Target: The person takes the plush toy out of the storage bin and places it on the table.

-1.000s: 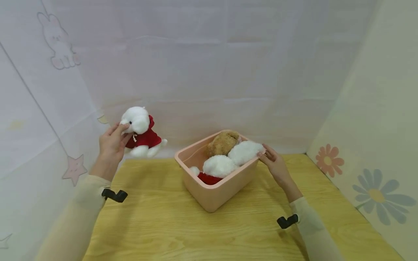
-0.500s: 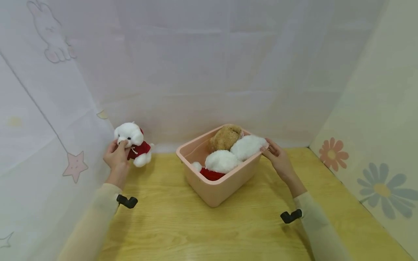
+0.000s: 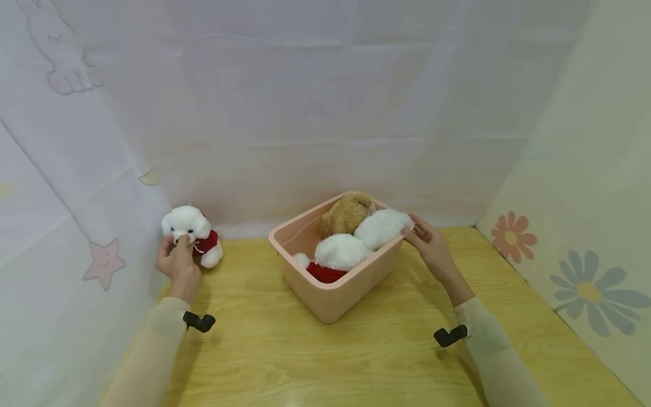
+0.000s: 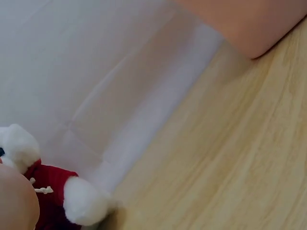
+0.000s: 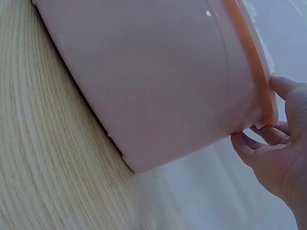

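At the back left of the table, my left hand (image 3: 179, 265) grips a white plush dog (image 3: 185, 220) in a red hoodie by its head, thumb at its muzzle. In the left wrist view the plush dog (image 4: 57, 191) is cut off at the lower left, its white foot close over the wood. My right hand (image 3: 431, 249) pinches the right corner rim of a pink plastic bin (image 3: 325, 299). The right wrist view shows that hand (image 5: 283, 143) with its thumb over the rim and fingers beneath. Inside the bin lie a brown plush toy (image 3: 347, 215) and white plush toys (image 3: 342, 252), one with red cloth.
The wooden table (image 3: 305, 362) meets a pale cloth backdrop (image 3: 305, 113) just behind the bin. Side panels with printed figures stand at the left and right, the right one with flowers (image 3: 590, 291). Black wrist mounts (image 3: 199, 322) sit on both sleeves.
The left hand has lowered the plush dog leftward to the table's back left corner, and the dog has turned to face forward. The right hand stays on the bin rim.
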A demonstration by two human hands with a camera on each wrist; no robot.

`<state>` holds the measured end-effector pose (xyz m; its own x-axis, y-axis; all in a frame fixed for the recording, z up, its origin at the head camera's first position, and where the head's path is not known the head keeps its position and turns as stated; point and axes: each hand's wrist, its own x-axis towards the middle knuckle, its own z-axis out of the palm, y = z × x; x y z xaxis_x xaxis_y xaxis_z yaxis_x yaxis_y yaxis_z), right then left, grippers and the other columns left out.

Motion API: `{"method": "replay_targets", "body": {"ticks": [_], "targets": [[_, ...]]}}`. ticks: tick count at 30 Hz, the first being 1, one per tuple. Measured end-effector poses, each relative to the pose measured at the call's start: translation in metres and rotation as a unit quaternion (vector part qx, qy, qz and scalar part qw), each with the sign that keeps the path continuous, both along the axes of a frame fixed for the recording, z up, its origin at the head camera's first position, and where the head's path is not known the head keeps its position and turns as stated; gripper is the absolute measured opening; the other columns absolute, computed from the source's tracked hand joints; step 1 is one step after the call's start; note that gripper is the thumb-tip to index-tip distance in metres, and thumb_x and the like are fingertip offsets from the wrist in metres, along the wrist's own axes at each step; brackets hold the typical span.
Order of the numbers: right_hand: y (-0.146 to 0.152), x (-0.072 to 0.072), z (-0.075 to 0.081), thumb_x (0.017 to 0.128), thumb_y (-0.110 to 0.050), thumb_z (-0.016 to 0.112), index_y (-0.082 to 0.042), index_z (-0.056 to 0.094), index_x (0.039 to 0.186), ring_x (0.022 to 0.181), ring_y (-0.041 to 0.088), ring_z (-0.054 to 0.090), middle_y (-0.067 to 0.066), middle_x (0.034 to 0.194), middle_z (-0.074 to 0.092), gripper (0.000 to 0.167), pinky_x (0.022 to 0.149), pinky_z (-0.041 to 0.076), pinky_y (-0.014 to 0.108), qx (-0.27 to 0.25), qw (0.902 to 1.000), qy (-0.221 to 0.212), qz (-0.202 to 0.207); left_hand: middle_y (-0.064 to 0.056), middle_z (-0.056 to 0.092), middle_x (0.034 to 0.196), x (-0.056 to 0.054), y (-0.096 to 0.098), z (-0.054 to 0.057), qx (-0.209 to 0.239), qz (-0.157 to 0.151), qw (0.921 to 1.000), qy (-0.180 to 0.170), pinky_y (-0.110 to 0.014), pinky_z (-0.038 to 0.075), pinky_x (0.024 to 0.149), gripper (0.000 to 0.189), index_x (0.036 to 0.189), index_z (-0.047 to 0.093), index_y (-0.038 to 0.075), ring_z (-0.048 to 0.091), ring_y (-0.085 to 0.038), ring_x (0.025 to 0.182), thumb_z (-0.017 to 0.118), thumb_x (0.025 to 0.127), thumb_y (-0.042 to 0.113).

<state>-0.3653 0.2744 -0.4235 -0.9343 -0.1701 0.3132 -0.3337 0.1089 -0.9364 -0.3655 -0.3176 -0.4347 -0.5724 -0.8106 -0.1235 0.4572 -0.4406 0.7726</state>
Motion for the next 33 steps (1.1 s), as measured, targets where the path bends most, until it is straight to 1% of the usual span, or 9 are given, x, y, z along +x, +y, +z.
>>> {"method": "replay_targets", "body": {"ticks": [8, 11, 14, 16, 19, 22, 26, 30, 33], "targets": [[-0.009, 0.015, 0.014, 0.105, -0.024, 0.062, -0.009, 0.03, 0.161, 0.138, 0.03, 0.045, 0.019, 0.157, 0.038, 0.066, 0.1, 0.044, 0.022, 0.005, 1.0, -0.008, -0.001, -0.006, 0.046, 0.106, -0.004, -0.003, -0.02, -0.016, 0.008, 0.9995, 0.027, -0.025, 0.05, 0.062, 0.028, 0.103, 0.062, 0.006, 0.05, -0.017, 0.081, 0.071, 0.08, -0.009], [-0.01, 0.015, 0.014, 0.104, -0.024, 0.062, -0.011, 0.03, 0.161, 0.141, 0.032, 0.041, 0.017, 0.157, 0.038, 0.066, 0.101, 0.044, 0.022, 0.002, 0.9999, -0.01, 0.0, -0.005, 0.044, 0.105, -0.002, -0.005, -0.024, -0.02, -0.003, 0.9997, 0.013, -0.025, 0.05, 0.062, 0.029, 0.102, 0.059, 0.006, 0.048, -0.016, 0.082, 0.071, 0.081, -0.009], [-0.009, 0.015, 0.014, 0.104, -0.025, 0.062, -0.011, 0.029, 0.161, 0.142, 0.033, 0.038, 0.018, 0.158, 0.036, 0.067, 0.101, 0.043, 0.022, 0.009, 0.9999, -0.007, -0.001, -0.003, 0.042, 0.105, 0.003, -0.005, -0.021, -0.03, -0.02, 0.999, -0.026, -0.024, 0.05, 0.065, 0.031, 0.104, 0.056, 0.008, 0.047, -0.015, 0.086, 0.072, 0.083, -0.007], [-0.008, 0.015, 0.013, 0.104, -0.025, 0.062, -0.011, 0.029, 0.161, 0.142, 0.033, 0.039, 0.018, 0.159, 0.035, 0.067, 0.102, 0.043, 0.023, 0.007, 0.9999, -0.009, 0.0, -0.002, 0.042, 0.107, 0.007, -0.004, -0.014, -0.047, -0.037, 0.996, -0.066, -0.023, 0.051, 0.068, 0.032, 0.108, 0.054, 0.011, 0.048, -0.014, 0.089, 0.073, 0.086, -0.001], [-0.006, 0.015, 0.013, 0.105, -0.026, 0.062, -0.011, 0.028, 0.162, 0.14, 0.032, 0.042, 0.018, 0.159, 0.035, 0.068, 0.102, 0.043, 0.024, 0.001, 0.9999, -0.013, -0.003, 0.002, 0.04, 0.11, 0.013, -0.003, 0.003, -0.079, -0.068, 0.986, -0.13, -0.023, 0.049, 0.071, 0.035, 0.116, 0.051, 0.017, 0.047, -0.011, 0.093, 0.074, 0.09, 0.011], [-0.005, 0.015, 0.012, 0.105, -0.027, 0.062, -0.011, 0.028, 0.162, 0.138, 0.031, 0.046, 0.018, 0.159, 0.036, 0.068, 0.102, 0.043, 0.024, 0.001, 0.9999, -0.016, -0.004, 0.005, 0.037, 0.111, 0.018, 0.0, 0.02, -0.103, -0.082, 0.9776, -0.164, -0.022, 0.046, 0.069, 0.041, 0.123, 0.046, 0.018, 0.045, -0.009, 0.094, 0.073, 0.091, 0.018], [-0.006, 0.016, 0.01, 0.105, -0.026, 0.062, -0.01, 0.027, 0.161, 0.137, 0.029, 0.047, 0.019, 0.158, 0.036, 0.068, 0.102, 0.044, 0.025, 0.0, 0.9999, -0.013, 0.001, 0.005, 0.033, 0.116, 0.023, 0.005, 0.038, -0.115, -0.075, 0.9771, -0.162, -0.024, 0.044, 0.076, 0.048, 0.133, 0.041, 0.018, 0.042, -0.009, 0.103, 0.067, 0.093, 0.017], [-0.007, 0.016, 0.009, 0.105, -0.023, 0.06, -0.007, 0.027, 0.161, 0.136, 0.028, 0.048, 0.021, 0.158, 0.035, 0.067, 0.101, 0.044, 0.025, -0.006, 1.0, -0.002, 0.007, 0.003, 0.029, 0.131, 0.026, 0.012, 0.053, -0.166, -0.062, 0.9711, -0.16, -0.026, 0.041, 0.089, 0.054, 0.145, 0.039, 0.019, 0.036, -0.012, 0.118, 0.061, 0.096, 0.016], [-0.007, 0.014, 0.011, 0.106, -0.022, 0.06, -0.006, 0.026, 0.161, 0.136, 0.029, 0.049, 0.021, 0.158, 0.035, 0.067, 0.101, 0.044, 0.024, 0.0, 0.9999, 0.007, 0.007, 0.0, 0.033, 0.136, 0.027, 0.02, 0.064, -0.216, -0.042, 0.9642, -0.148, -0.024, 0.037, 0.093, 0.055, 0.146, 0.042, 0.018, 0.035, -0.014, 0.121, 0.06, 0.095, 0.012]]}}
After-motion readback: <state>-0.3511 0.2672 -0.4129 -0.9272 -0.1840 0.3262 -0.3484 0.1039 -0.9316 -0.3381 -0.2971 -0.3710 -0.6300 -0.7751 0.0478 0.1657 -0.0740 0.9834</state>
